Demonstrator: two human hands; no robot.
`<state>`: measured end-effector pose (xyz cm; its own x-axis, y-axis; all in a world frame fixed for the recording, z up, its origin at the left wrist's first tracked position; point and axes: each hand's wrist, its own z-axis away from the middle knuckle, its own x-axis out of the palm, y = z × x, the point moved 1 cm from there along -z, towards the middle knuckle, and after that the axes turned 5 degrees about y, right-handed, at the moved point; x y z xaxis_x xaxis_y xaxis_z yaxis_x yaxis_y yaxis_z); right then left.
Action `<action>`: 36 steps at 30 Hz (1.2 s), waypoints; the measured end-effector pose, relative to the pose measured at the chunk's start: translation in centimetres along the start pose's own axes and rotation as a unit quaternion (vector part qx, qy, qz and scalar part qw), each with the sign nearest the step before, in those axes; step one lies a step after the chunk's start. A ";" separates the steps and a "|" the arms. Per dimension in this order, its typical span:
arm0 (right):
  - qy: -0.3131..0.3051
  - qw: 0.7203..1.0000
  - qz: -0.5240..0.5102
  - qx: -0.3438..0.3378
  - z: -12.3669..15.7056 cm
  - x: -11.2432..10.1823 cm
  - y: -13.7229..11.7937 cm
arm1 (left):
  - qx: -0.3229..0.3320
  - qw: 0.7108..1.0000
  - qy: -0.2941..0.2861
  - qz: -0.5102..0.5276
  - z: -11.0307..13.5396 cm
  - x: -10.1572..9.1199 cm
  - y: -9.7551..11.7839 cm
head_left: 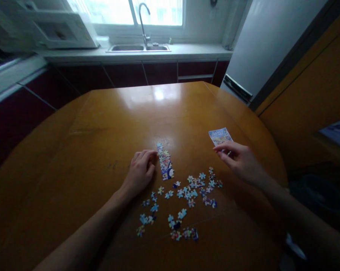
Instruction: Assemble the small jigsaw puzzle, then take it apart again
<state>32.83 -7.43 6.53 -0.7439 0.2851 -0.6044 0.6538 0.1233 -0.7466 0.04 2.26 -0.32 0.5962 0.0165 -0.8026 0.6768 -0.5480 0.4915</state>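
My left hand (141,169) rests on the table with fingers loosely bent and the thumb apart from them, holding nothing. Its fingertips are at the left edge of a narrow strip of joined jigsaw pieces (165,162). My right hand (240,160) is raised at the right, thumb and fingers closed in a pinch; what they hold, if anything, I cannot make out. Partly behind that hand is a small picture card (220,135), its lower part hidden. Many loose jigsaw pieces (188,192) lie scattered nearer to me, some overlapping or in clusters.
Everything lies on a large brown wooden table (102,124) with a glossy top. Beyond it are a counter with a sink (127,47) and tap (143,22), and a white microwave (59,32). A tall pale fridge (260,45) stands at the right.
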 end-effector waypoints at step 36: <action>-0.269 0.952 0.136 -0.053 2.7 5.3 -2.1 | -0.005 1.000 -0.006 0.000 0.2 -0.1 0.3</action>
<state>27.13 -8.73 4.09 -0.4889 -0.2049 -0.8480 0.8215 0.2188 -0.5265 0.12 1.96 -0.20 0.5906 0.0070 -0.8070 0.6820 -0.5389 0.4944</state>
